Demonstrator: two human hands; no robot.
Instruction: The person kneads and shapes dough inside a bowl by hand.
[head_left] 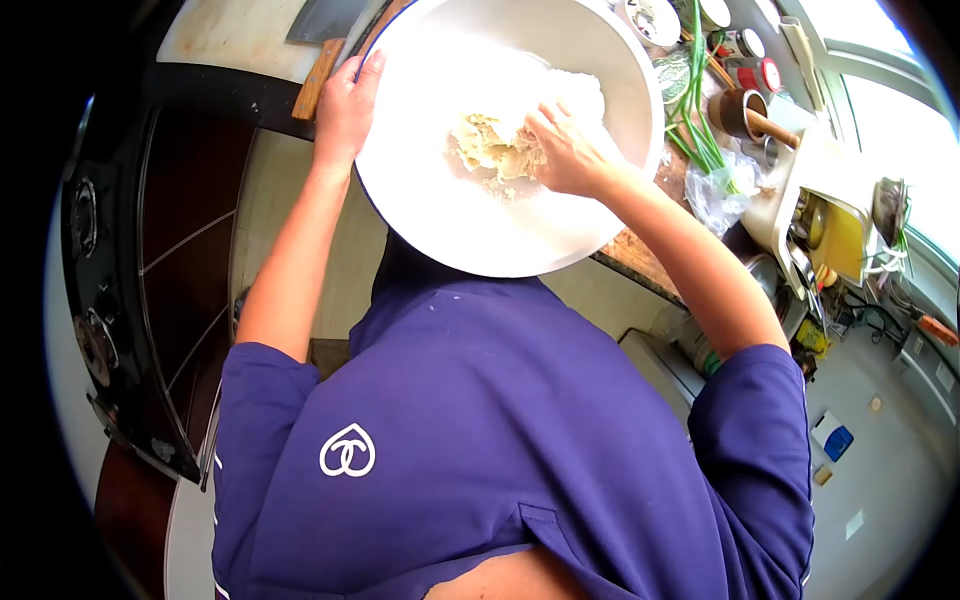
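Observation:
A large white basin (440, 235) with a dark blue rim fills the top middle of the head view. Inside it lies a rough, crumbly lump of pale dough (485, 145), with white flour (578, 95) heaped beside and behind it. My right hand (568, 150) is in the basin, its curled fingers closed on the right side of the dough. On the basin's left rim, my left hand (348, 105) grips the edge, thumb against the wall. Glare washes out part of the basin's inside.
Left of the basin are a cleaver (318, 78) with a wooden handle and a cutting board (230, 45). Green onions (695, 110), a plastic bag (720, 195), jars (752, 75) and a brown mortar (735, 112) with a pestle stand at right. A stove (95, 270) is far left.

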